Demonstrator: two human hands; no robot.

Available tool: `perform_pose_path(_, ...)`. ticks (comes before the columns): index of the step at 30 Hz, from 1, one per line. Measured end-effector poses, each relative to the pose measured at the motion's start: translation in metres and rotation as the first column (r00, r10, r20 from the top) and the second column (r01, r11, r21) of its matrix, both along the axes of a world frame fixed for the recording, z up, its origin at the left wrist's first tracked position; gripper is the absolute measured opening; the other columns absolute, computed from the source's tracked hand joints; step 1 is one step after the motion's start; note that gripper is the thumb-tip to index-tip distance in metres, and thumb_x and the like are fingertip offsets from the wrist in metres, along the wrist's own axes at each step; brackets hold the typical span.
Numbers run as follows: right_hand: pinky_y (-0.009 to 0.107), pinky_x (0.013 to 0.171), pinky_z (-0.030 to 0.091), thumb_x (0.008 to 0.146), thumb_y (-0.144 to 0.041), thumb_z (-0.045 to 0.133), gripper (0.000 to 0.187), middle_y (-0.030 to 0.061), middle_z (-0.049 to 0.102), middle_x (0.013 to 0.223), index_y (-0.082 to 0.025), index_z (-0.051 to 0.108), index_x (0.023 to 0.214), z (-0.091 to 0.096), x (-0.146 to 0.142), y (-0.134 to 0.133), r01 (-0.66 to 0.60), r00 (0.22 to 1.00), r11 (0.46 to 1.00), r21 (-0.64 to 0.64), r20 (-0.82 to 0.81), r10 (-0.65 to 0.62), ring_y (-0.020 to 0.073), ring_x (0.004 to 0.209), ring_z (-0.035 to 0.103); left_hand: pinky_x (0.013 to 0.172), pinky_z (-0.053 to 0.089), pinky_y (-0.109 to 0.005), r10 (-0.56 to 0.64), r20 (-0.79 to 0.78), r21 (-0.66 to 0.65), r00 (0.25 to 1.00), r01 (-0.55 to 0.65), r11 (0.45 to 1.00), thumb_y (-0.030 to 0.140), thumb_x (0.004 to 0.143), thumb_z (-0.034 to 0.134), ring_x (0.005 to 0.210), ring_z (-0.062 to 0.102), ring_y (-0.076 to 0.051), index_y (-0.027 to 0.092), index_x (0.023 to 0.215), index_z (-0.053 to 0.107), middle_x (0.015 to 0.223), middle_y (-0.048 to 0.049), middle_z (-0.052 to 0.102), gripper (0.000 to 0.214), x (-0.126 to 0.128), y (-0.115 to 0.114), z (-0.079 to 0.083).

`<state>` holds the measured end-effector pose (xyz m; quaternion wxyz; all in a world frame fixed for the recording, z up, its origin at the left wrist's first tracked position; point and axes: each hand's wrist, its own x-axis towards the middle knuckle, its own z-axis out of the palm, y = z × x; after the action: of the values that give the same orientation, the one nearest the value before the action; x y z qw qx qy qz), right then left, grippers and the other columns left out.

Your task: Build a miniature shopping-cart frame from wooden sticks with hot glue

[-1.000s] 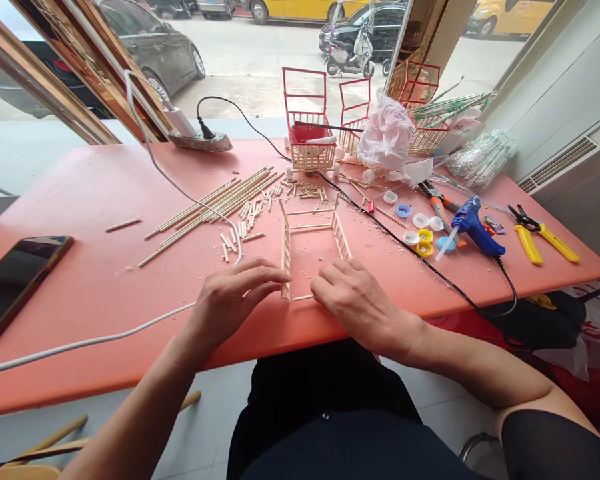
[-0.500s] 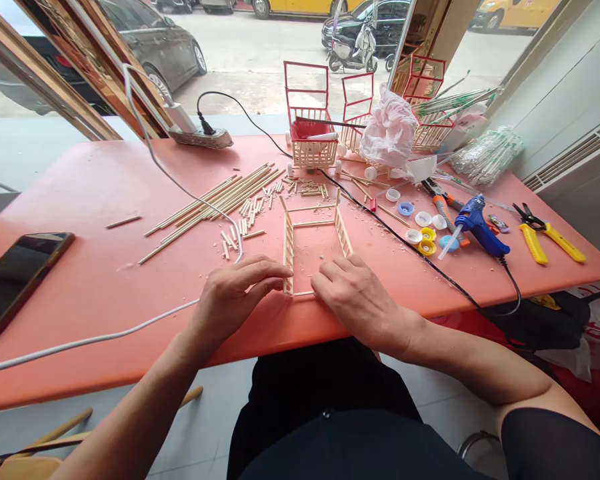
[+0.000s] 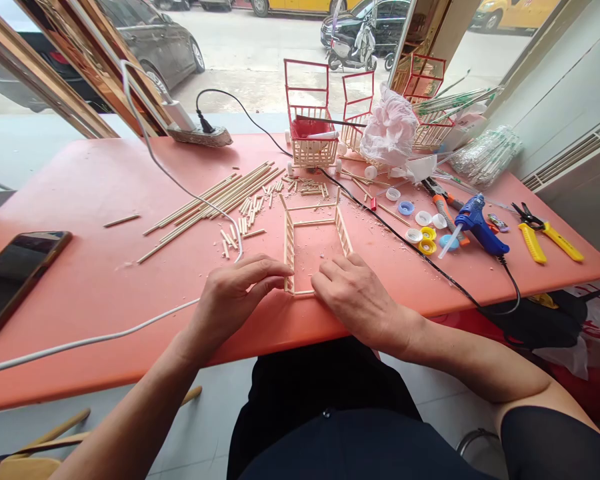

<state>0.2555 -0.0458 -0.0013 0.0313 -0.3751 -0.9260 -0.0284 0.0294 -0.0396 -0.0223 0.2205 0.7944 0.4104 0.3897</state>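
Note:
A small frame of pale wooden sticks (image 3: 289, 250) stands near the table's front edge, with slatted left and right sides joined by crossbars at front and back. My left hand (image 3: 240, 290) pinches the near end of its left side between thumb and fingers. At the near right corner, my right hand (image 3: 357, 293) is closed over the frame, fingers curled; its thumb is mostly hidden. The front crossbar (image 3: 304, 292) runs between both hands. Beyond the frame lie short cut stick pieces (image 3: 247, 217) and a bundle of long sticks (image 3: 220, 200).
On the right are a blue glue gun (image 3: 480, 227), yellow-handled cutters (image 3: 550, 241), orange-handled pliers (image 3: 443, 203) and several bottle caps (image 3: 427, 233). Finished stick carts (image 3: 314, 150) stand behind. A black cord (image 3: 400, 230) and white cable (image 3: 130, 335) cross the table. A phone (image 3: 20, 277) lies left.

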Motion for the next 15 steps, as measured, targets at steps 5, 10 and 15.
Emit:
perform_pose_path(5, 0.037, 0.076, 0.033, 0.095, -0.002, 0.055, 0.018, 0.0115, 0.069, 0.092, -0.015, 0.066, 0.088, 0.0025, -0.0004, 0.001, -0.004, 0.999, 1.0, -0.018, 0.048, 0.005, 0.0249, 0.086, 0.055, 0.075, 0.056, -0.025, 0.006, 0.006, 0.003, 1.0, -0.006, 1.0, 0.018, 0.096, 0.065, 0.075, 0.072, -0.015, 0.023, 0.095, 0.077, 0.085, -0.0003, 0.077, 0.013, 0.0002, 0.0001, -0.001)
perform_pose_path(10, 0.038, 0.078, 0.036, 0.095, -0.004, 0.056, 0.015, 0.0129, 0.07, 0.095, -0.014, 0.067, 0.092, 0.0052, -0.0006, 0.0024, -0.011, 0.997, 0.999, -0.047, 0.081, 0.015, 0.0261, 0.09, 0.057, 0.076, 0.056, -0.024, 0.01, 0.013, 0.013, 1.0, -0.011, 1.0, 0.016, 0.095, 0.066, 0.076, 0.072, -0.014, 0.023, 0.096, 0.078, 0.087, 0.0006, 0.077, 0.013, 0.0004, 0.0007, -0.0023)
perform_pose_path(15, 0.038, 0.079, 0.037, 0.095, -0.003, 0.055, 0.016, 0.0135, 0.07, 0.095, -0.013, 0.067, 0.093, 0.0067, -0.001, 0.0032, -0.007, 0.996, 0.998, -0.069, 0.093, 0.014, 0.0263, 0.091, 0.057, 0.075, 0.056, -0.024, 0.012, 0.02, 0.014, 1.0, -0.012, 1.0, 0.016, 0.093, 0.067, 0.075, 0.072, -0.014, 0.024, 0.095, 0.078, 0.086, 0.0012, 0.078, 0.013, 0.0005, 0.0014, -0.002)
